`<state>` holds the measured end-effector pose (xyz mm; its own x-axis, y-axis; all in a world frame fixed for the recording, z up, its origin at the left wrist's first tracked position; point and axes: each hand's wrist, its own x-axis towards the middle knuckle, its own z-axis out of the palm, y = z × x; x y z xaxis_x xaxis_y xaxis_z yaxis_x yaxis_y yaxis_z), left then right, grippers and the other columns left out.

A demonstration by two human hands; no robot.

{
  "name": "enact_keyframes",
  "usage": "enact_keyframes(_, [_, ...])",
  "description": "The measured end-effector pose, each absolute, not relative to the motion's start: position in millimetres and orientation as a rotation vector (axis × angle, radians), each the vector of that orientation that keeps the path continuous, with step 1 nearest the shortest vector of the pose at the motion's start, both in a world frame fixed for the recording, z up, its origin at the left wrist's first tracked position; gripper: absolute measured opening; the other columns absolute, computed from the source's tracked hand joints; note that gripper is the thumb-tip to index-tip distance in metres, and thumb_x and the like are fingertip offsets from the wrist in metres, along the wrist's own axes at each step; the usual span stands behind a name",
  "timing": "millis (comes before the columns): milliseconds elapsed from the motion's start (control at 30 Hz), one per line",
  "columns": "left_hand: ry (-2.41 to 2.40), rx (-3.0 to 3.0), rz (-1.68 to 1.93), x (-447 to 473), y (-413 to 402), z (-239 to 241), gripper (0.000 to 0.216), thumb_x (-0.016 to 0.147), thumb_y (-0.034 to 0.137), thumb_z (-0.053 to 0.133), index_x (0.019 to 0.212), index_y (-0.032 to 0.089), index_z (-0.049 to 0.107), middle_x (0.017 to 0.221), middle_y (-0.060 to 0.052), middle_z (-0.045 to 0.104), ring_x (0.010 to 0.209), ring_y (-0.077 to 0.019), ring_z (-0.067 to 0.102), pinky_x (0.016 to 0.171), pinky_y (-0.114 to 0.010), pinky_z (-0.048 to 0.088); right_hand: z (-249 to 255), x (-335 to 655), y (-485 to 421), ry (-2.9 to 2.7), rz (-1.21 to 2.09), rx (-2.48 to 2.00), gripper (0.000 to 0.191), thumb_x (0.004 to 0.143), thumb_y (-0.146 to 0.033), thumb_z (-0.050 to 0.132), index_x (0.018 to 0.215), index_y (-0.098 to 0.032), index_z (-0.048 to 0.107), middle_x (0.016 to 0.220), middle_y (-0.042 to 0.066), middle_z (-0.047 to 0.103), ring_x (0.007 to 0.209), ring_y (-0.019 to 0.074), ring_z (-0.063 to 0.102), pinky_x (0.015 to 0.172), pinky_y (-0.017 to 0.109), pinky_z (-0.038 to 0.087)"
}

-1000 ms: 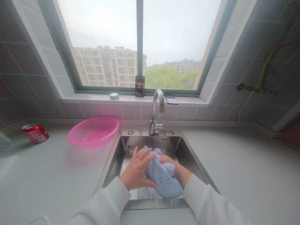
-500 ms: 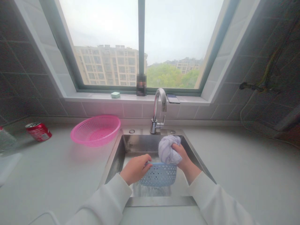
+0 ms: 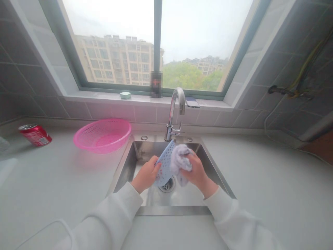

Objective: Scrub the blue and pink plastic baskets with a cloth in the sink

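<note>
Since half a second ago: blue perforated basket (image 3: 164,166) turned from level to steeply tilted on edge; cloth brought against its inner face. Both forearms reach forward over the stainless sink (image 3: 208,166), white sleeves at the wrists. Left hand (image 3: 145,175): fingers curled, pinching the basket's lower left rim. Right hand (image 3: 198,171): closed round a bunched pale lilac cloth (image 3: 179,159), pressing it to the basket. Basket held above the drain (image 3: 168,185), below the chrome tap (image 3: 174,111).
</note>
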<state>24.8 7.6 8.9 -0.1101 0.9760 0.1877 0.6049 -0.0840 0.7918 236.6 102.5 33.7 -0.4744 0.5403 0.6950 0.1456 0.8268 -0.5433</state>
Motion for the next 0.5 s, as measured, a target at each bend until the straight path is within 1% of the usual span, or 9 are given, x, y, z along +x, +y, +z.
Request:
enact_keyframes(67, [1.693, 1.718, 1.107, 27, 6, 10, 0.02, 0.097, 0.034, 0.039, 0.094, 0.02, 0.054, 0.084, -0.002, 0.066, 0.077, -0.0194, 0.062, 0.07, -0.029, 0.047, 30, 224, 88, -2.279, 0.214, -0.261, 0.02, 0.076, -0.02, 0.069, 0.094, -0.027, 0.073, 0.107, 0.008, 0.069, 0.099, 0.0253, 0.065, 0.09, 0.04, 0.053])
enact_keyframes(133, [1.657, 1.728, 1.121, 29, 4, 12, 0.019, 0.096, 0.032, 0.041, 0.092, 0.02, 0.055, 0.085, -0.002, 0.067, 0.079, -0.0196, 0.062, 0.072, -0.029, 0.047, 28, 217, 89, -2.322, 0.076, -0.204, 0.019, 0.079, -0.02, 0.066, 0.094, -0.028, 0.074, 0.109, 0.009, 0.069, 0.101, 0.0258, 0.064, 0.094, 0.042, 0.052])
enact_keyframes(200, [1.626, 1.721, 1.109, 30, 2, 14, 0.019, 0.096, 0.033, 0.042, 0.092, 0.02, 0.056, 0.08, -0.001, 0.066, 0.074, -0.0187, 0.062, 0.068, -0.028, 0.046, 28, 220, 104, -2.235, 0.116, -0.369, 0.021, 0.078, -0.019, 0.066, 0.097, -0.025, 0.074, 0.112, 0.012, 0.068, 0.106, 0.0292, 0.063, 0.093, 0.044, 0.052])
enact_keyframes(267, [1.601, 1.69, 1.077, 32, 0, 16, 0.02, 0.096, 0.034, 0.043, 0.093, 0.021, 0.057, 0.072, 0.002, 0.063, 0.067, -0.0175, 0.061, 0.061, -0.026, 0.044, 30, 228, 123, -2.12, 0.253, -0.617, 0.03, 0.074, -0.017, 0.066, 0.103, -0.021, 0.073, 0.113, 0.015, 0.066, 0.11, 0.0331, 0.062, 0.093, 0.049, 0.053])
enact_keyframes(333, [1.582, 1.662, 1.051, 35, 0, 16, 0.019, 0.096, 0.034, 0.045, 0.092, 0.021, 0.057, 0.067, 0.003, 0.061, 0.061, -0.0169, 0.06, 0.057, -0.025, 0.042, 31, 234, 130, -2.066, 0.366, -0.682, 0.032, 0.072, -0.014, 0.063, 0.101, -0.022, 0.072, 0.11, 0.012, 0.067, 0.104, 0.0306, 0.064, 0.09, 0.048, 0.054])
enact_keyframes(400, [1.577, 1.659, 1.074, 37, 0, 15, 0.019, 0.095, 0.033, 0.045, 0.091, 0.021, 0.058, 0.068, 0.002, 0.062, 0.062, -0.0176, 0.06, 0.057, -0.026, 0.043, 33, 234, 120, -2.102, 0.398, -0.579, 0.026, 0.072, -0.014, 0.064, 0.096, -0.023, 0.073, 0.105, 0.01, 0.068, 0.1, 0.0276, 0.066, 0.087, 0.043, 0.055])
enact_keyframes(467, [1.564, 1.68, 1.129, 37, 1, 14, 0.018, 0.094, 0.032, 0.046, 0.091, 0.02, 0.059, 0.075, -0.001, 0.065, 0.069, -0.0193, 0.061, 0.063, -0.029, 0.046, 33, 227, 99, -2.168, 0.376, -0.378, 0.017, 0.074, -0.017, 0.068, 0.088, -0.023, 0.073, 0.101, 0.009, 0.07, 0.098, 0.0258, 0.066, 0.086, 0.039, 0.054])
enact_keyframes(500, [1.552, 1.692, 1.153, 36, 1, 13, 0.017, 0.092, 0.031, 0.048, 0.092, 0.02, 0.06, 0.079, -0.003, 0.067, 0.073, -0.0204, 0.061, 0.067, -0.03, 0.047, 33, 222, 89, -2.209, 0.36, -0.23, 0.011, 0.075, -0.018, 0.068, 0.083, -0.024, 0.073, 0.096, 0.008, 0.07, 0.093, 0.0238, 0.066, 0.086, 0.037, 0.054])
